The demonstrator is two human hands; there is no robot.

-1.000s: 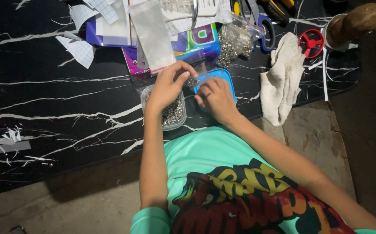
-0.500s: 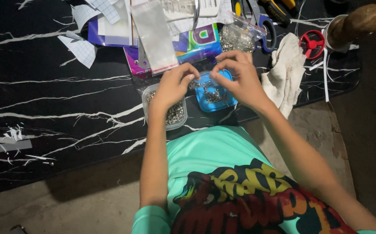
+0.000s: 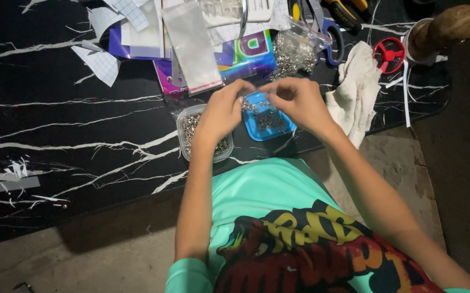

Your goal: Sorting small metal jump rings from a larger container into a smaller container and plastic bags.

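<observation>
On the near edge of the black marble-look table [image 3: 56, 135] we've got both hands working right over a little blue tray [image 3: 270, 122] that's got a small pile of shiny metal bits in it. Left hand [image 3: 221, 111] and right hand [image 3: 294, 100] are up close together, fingertips pinched in toward each other above the tray, looks like they're clamped on one of those tiny metal pieces [image 3: 254, 103], but honestly it's too small and blurry to say for sure. Just left of the tray, under the left wrist, sits a clear plastic tub [image 3: 189, 135] about half full of the same kind of bits, so a good chunk looks sorted already, with the tray pile left to go. Farther back there's a clear zip bag [image 3: 294, 49] stuffed with more, an empty clear sleeve [image 3: 191, 46], colourful packaging, scissors. A crumpled white cloth [image 3: 357, 92] lies to the right, with a red reel [image 3: 389, 54] beyond it.
</observation>
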